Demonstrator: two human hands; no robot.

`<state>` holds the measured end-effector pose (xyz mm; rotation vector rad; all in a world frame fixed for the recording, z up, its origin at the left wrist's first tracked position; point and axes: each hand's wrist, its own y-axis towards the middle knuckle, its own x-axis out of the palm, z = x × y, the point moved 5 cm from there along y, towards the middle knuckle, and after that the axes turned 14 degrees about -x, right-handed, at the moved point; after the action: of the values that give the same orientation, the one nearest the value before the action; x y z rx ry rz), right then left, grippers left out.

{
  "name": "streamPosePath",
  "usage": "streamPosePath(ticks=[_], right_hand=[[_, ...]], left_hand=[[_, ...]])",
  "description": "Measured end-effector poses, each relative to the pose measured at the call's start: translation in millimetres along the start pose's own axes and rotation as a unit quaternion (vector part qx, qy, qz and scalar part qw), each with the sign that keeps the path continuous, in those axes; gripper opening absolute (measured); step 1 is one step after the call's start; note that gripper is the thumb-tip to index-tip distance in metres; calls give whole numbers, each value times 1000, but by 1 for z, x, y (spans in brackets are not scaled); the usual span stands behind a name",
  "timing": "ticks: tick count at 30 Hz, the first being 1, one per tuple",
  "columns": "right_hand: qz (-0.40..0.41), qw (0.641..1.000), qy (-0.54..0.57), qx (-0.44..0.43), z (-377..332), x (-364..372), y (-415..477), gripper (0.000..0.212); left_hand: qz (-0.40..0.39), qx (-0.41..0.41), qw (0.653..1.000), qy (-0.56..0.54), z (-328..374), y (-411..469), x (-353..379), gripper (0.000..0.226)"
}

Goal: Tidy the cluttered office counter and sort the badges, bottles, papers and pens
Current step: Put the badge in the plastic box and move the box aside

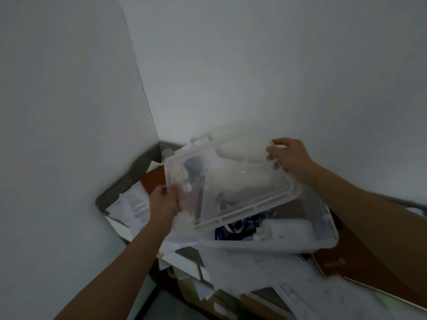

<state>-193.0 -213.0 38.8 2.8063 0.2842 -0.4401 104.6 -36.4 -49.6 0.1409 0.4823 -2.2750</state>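
Papers lie at the left, close against the left wall, on the worktop. My left hand grips the left edge of the clear lid, which is tilted above the open clear box. Blue badge straps lie inside the box, blurred. My right hand grips the lid's far right corner.

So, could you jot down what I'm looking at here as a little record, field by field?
place: corner of two white walls
left hand: grips the lid's left edge
right hand: grips the lid's far right corner
lid: clear plastic, tilted, held above the bin, not seated on it
bin: clear plastic, open
blue straps: inside the bin, too blurred to name
papers: lie loose around the bin
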Motion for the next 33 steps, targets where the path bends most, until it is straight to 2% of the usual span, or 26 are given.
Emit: streamPosePath(ticks=[5,10,14,18,22,24,27,30,31,33], right_hand=[[18,994,-111,-6,19,-57,-42,39],[16,970,-241,-4,32,-85,-79,45],[-5,950,-312,23,48,-87,-98,36],[20,953,-302,14,54,-86,-102,33],[21,961,-273,31,60,-81,-98,40],[28,958,-282,39,62,-80,-93,45],[31,965,-250,66,69,-76,-84,59],[52,980,-122,148,81,-76,-79,65],[62,980,-103,162,85,-79,-77,65],[67,977,-118,166,85,-83,-74,52]], left_hand=[[-34,65,990,120,-1,-27,28,28],[-88,53,979,178,0,-37,54,25],[-94,56,975,191,2,-36,64,24],[-103,64,973,196,5,-31,67,21],[-108,56,975,189,-1,-25,64,14],[-112,28,980,165,-8,-18,64,22],[-145,-56,983,97,-19,-5,64,48],[-176,-95,978,65,-22,2,67,48],[-172,-99,979,51,-21,3,67,48],[-162,-105,981,28,-19,6,69,48]])
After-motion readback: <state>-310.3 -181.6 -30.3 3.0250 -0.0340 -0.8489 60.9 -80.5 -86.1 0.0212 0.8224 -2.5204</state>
